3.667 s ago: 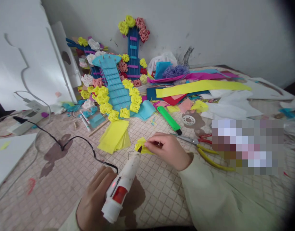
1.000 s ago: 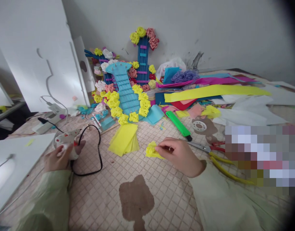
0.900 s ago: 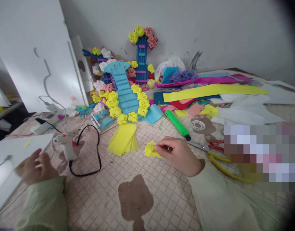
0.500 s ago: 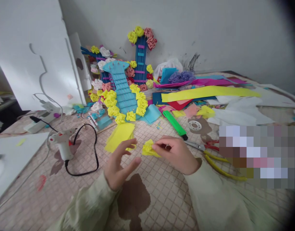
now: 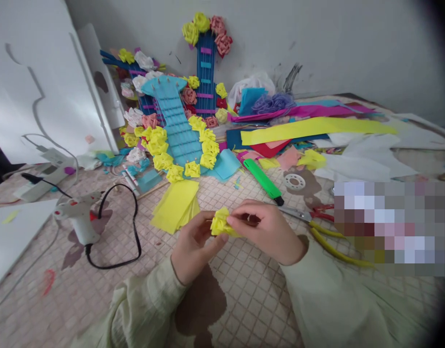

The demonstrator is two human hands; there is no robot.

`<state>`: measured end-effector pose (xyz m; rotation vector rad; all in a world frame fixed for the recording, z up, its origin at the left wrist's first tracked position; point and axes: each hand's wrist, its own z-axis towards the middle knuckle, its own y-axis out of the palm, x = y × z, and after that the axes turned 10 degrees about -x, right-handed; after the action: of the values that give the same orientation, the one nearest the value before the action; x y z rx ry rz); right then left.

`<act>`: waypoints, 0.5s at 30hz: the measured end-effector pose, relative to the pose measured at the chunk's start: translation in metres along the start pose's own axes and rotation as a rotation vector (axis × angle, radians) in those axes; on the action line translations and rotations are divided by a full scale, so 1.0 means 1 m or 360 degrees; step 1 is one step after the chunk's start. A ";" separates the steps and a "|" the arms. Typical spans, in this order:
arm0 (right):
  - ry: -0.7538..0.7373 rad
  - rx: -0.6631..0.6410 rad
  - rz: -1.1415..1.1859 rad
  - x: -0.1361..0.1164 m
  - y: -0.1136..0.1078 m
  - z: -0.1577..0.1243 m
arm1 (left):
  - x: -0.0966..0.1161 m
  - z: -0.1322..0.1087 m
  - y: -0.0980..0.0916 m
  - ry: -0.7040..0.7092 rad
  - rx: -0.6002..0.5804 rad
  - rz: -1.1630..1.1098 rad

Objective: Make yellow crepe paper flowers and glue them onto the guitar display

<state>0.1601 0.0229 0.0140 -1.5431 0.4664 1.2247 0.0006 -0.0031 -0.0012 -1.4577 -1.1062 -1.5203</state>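
A small yellow paper flower (image 5: 221,224) is held between both my hands just above the checked tablecloth (image 5: 142,285). My left hand (image 5: 195,244) pinches its left side with thumb and fingers. My right hand (image 5: 268,229) grips its right side. A white glue gun (image 5: 79,217) stands on the cloth at the left, its black cord (image 5: 115,232) looping beside it. A stack of yellow paper sheets (image 5: 175,205) lies just beyond my left hand.
Blue guitar-shaped models (image 5: 173,125) ringed with paper flowers lean against the wall. A green utility knife (image 5: 264,181), scissors (image 5: 305,215), a tape roll (image 5: 294,181) and piles of coloured paper strips (image 5: 313,128) lie at the right. White boards (image 5: 34,82) stand at the left.
My left hand set the glue gun down at the left, swung back to the centre and took hold of the yellow flower. My right hand kept the flower and lifted it slightly.
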 end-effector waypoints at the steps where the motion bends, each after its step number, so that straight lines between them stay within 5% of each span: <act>1: 0.0018 -0.0010 0.0027 0.000 0.000 0.000 | 0.000 0.000 0.000 0.0008 0.0010 -0.0001; 15: 0.0221 -0.0198 0.0272 -0.006 -0.006 -0.001 | -0.005 -0.004 -0.004 0.0168 0.0044 0.0371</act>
<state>0.1626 0.0221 0.0220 -1.7303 0.6335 1.3019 -0.0039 -0.0053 -0.0066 -1.4167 -0.8596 -1.3954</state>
